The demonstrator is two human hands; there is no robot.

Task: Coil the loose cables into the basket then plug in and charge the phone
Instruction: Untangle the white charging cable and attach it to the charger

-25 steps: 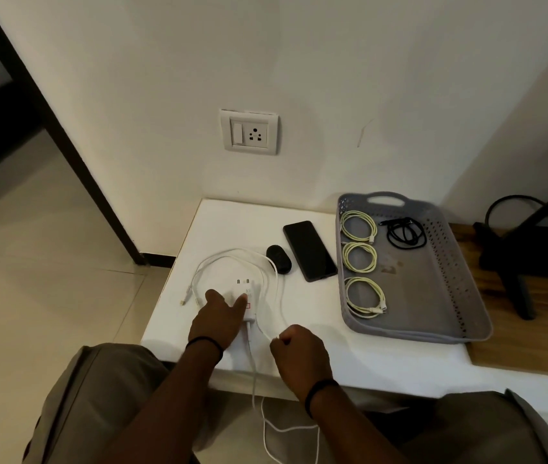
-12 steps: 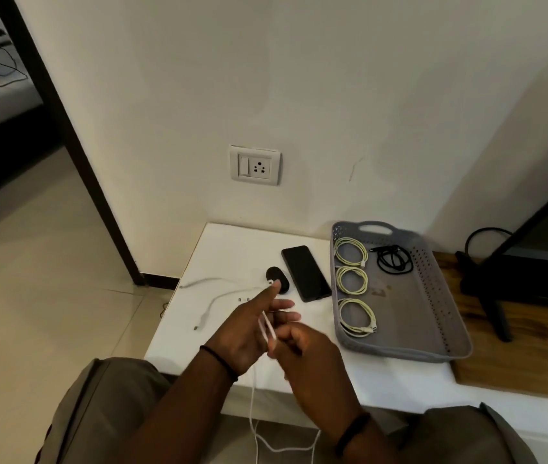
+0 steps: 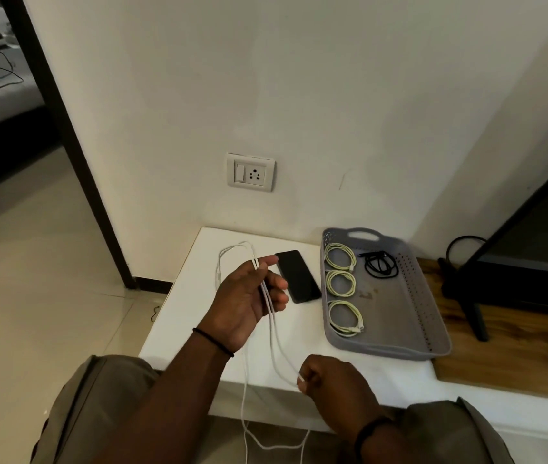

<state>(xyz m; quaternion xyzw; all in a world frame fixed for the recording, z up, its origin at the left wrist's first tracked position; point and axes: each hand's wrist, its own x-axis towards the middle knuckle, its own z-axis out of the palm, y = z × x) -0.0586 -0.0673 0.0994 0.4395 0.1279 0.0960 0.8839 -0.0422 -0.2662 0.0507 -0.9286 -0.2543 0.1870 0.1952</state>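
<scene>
My left hand (image 3: 249, 298) is raised over the white table (image 3: 185, 316), its fingers closed around doubled strands of a white cable (image 3: 274, 333). A loop of that cable sticks out past my fingertips. My right hand (image 3: 328, 376) pinches the same cable near the table's front edge, and the rest hangs to the floor. A black phone (image 3: 299, 277) lies flat just right of my left hand. The grey basket (image 3: 433, 316) on the right holds three coiled yellow-green cables (image 3: 341, 283) and one coiled black cable (image 3: 381, 264). A white wall socket (image 3: 250, 172) is above the table.
A wooden surface (image 3: 513, 356) adjoins the table on the right, with a black stand leg (image 3: 470, 306) and a dark cable on it. A dark door frame (image 3: 65, 128) stands at the left, tiled floor below. My knees frame the bottom of the view.
My left hand left the table and lifted the white cable, and now holds it in doubled strands. My right hand slid down the cable toward the table's front edge.
</scene>
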